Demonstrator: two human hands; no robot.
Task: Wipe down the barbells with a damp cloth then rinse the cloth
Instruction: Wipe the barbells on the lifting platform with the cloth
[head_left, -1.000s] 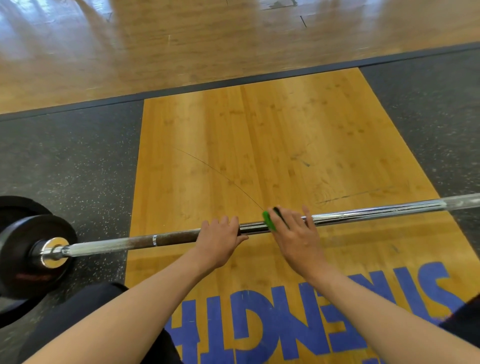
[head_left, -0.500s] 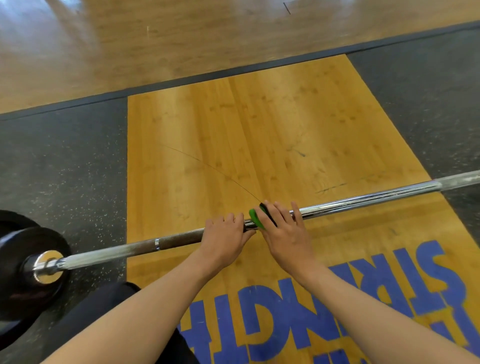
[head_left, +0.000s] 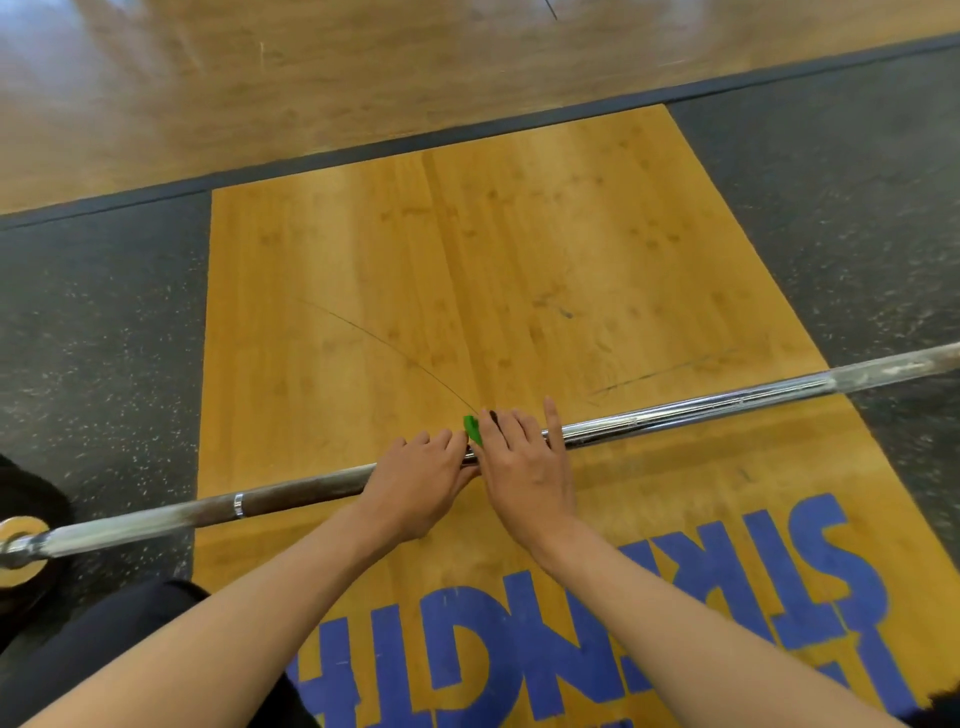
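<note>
Here the left hand (head_left: 415, 480) grips the barbell (head_left: 701, 408). The right hand (head_left: 527, 467) presses a green cloth (head_left: 471, 428) on it, fingers nearly straight.

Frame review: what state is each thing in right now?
Long steel barbell: lying across the wooden platform, dull brown left of the hands, shiny to their right.
Small green cloth: pressed on the bar, mostly covered by the right hand.
Left hand: grips the bar.
Right hand: fingers straight over cloth and bar.
Black weight plate: on the bar's left end.
</note>
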